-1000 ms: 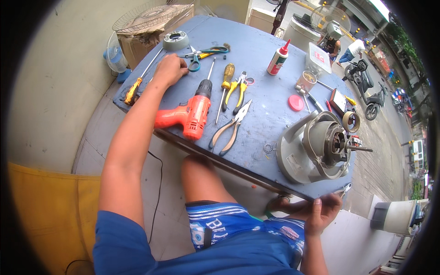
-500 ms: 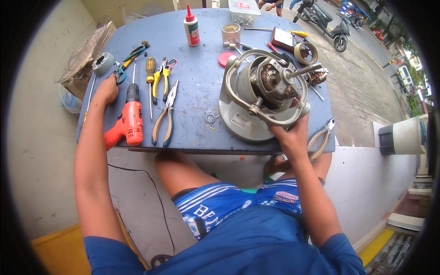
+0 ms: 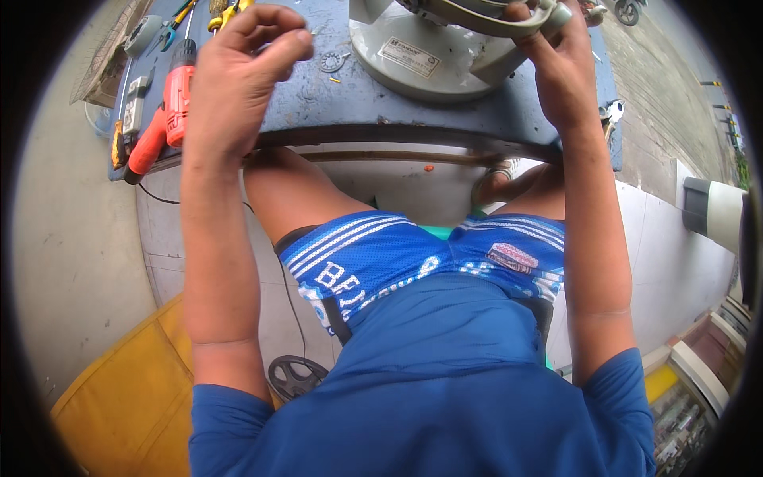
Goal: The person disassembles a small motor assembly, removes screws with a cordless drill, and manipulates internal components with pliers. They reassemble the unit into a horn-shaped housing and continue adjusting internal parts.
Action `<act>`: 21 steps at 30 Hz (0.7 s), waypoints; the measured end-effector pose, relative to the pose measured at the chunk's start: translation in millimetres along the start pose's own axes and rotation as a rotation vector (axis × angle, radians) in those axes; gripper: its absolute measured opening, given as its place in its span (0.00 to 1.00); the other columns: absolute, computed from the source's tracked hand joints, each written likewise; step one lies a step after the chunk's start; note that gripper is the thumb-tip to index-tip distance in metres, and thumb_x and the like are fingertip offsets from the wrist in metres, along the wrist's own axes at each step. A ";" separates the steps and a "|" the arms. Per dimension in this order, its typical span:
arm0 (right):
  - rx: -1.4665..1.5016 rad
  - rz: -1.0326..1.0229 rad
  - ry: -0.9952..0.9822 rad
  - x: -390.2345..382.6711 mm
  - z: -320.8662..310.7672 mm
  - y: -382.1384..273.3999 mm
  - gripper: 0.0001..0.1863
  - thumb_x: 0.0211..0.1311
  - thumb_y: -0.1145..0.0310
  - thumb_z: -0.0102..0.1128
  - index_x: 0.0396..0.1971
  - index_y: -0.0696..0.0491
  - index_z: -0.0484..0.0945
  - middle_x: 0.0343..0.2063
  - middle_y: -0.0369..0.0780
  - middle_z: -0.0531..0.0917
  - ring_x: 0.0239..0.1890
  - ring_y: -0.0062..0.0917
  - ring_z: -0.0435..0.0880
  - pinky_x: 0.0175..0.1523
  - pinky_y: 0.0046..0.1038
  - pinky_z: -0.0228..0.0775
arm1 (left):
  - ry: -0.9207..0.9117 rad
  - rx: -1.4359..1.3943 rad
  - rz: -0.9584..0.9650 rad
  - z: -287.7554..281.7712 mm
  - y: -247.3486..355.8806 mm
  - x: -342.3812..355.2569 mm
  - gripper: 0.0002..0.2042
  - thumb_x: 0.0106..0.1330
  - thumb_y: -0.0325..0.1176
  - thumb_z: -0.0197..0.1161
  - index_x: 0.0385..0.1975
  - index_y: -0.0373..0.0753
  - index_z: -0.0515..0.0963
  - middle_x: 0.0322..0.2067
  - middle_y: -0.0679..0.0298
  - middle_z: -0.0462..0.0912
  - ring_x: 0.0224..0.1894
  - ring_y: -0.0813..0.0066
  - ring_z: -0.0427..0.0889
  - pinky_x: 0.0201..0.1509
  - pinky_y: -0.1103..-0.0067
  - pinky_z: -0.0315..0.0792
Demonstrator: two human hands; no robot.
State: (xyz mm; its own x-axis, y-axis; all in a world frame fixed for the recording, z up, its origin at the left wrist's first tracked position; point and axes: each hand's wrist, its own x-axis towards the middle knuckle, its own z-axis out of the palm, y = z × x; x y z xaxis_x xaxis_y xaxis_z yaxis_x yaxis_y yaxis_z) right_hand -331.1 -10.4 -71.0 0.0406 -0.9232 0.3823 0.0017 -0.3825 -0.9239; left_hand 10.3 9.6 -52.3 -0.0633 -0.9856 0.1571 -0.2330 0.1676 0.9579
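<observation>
My left hand is raised over the table's near half, left of the grey fan base, fingers loosely curled with a gap to the thumb and nothing visible in them. My right hand grips the curved metal bracket on that base; the motor above is mostly cut off by the top edge. A small notched disc lies between my left hand and the base. The red cordless drill lies left of my left hand, near a white switch-like item. Pliers rest at the right edge.
Scissors and a tape roll lie at the back left of the blue table. Below are my legs, a black cord and a yellow padded surface. A grey bin stands right, with pavement beyond.
The view has tilted down. My left hand has left the scissors area and moved right toward the fan base. My right hand went from the table edge onto the fan assembly and still holds it.
</observation>
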 end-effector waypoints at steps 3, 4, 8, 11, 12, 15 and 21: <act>-0.024 0.064 -0.033 7.3 5.4 -7.5 0.39 0.73 0.63 0.74 0.75 0.57 0.60 0.59 0.42 0.82 0.60 0.24 0.81 0.64 0.28 0.75 | -0.143 0.051 -0.144 50.0 -2.4 14.3 0.19 0.71 0.29 0.68 0.61 0.35 0.84 0.56 0.50 0.90 0.55 0.61 0.89 0.63 0.70 0.79; -0.036 -0.005 -0.027 10.0 7.7 -8.2 0.40 0.73 0.64 0.73 0.76 0.57 0.60 0.59 0.42 0.82 0.60 0.24 0.81 0.64 0.28 0.75 | -0.134 0.056 -0.182 62.0 -1.5 18.6 0.19 0.69 0.27 0.65 0.59 0.31 0.84 0.49 0.50 0.91 0.49 0.63 0.90 0.58 0.71 0.81; 0.029 -0.089 -0.075 21.0 10.6 -6.0 0.42 0.70 0.72 0.69 0.79 0.58 0.58 0.60 0.44 0.82 0.60 0.26 0.82 0.66 0.28 0.74 | -0.097 0.410 0.067 80.5 14.7 33.5 0.18 0.69 0.29 0.64 0.56 0.25 0.81 0.46 0.48 0.92 0.48 0.63 0.91 0.55 0.70 0.81; 0.091 -0.001 -0.098 27.5 5.6 -3.2 0.38 0.65 0.78 0.65 0.76 0.59 0.64 0.57 0.43 0.84 0.57 0.25 0.83 0.64 0.27 0.74 | -0.037 0.506 -0.032 79.9 24.1 23.7 0.18 0.70 0.28 0.63 0.57 0.26 0.82 0.45 0.48 0.92 0.47 0.63 0.90 0.54 0.71 0.81; 0.060 0.020 -0.136 30.7 0.1 -4.0 0.38 0.65 0.78 0.65 0.76 0.60 0.65 0.56 0.42 0.85 0.56 0.24 0.84 0.64 0.27 0.75 | -0.073 0.379 -0.028 76.6 25.4 16.5 0.17 0.70 0.29 0.63 0.56 0.27 0.82 0.42 0.51 0.92 0.44 0.67 0.89 0.52 0.73 0.81; 0.084 0.035 -0.212 35.8 -12.5 -3.5 0.35 0.66 0.77 0.65 0.73 0.60 0.68 0.54 0.42 0.86 0.55 0.24 0.84 0.63 0.27 0.76 | -0.001 0.278 0.015 75.3 20.6 7.8 0.15 0.72 0.29 0.63 0.54 0.28 0.83 0.38 0.55 0.91 0.40 0.72 0.87 0.48 0.75 0.80; -0.038 0.043 -0.204 56.6 -32.0 -0.5 0.33 0.66 0.77 0.68 0.71 0.61 0.70 0.56 0.43 0.84 0.56 0.27 0.84 0.62 0.30 0.76 | -0.034 0.426 0.106 72.9 1.4 6.0 0.11 0.79 0.30 0.59 0.51 0.32 0.83 0.28 0.64 0.82 0.32 0.78 0.79 0.38 0.76 0.73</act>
State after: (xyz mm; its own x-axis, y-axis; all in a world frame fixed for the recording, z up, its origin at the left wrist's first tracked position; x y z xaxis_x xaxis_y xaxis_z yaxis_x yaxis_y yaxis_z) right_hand -360.8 -63.6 -48.5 0.2416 -0.9131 0.3285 -0.0423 -0.3481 -0.9365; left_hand -61.1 5.7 -67.5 -0.1390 -0.9622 0.2342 -0.6021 0.2699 0.7514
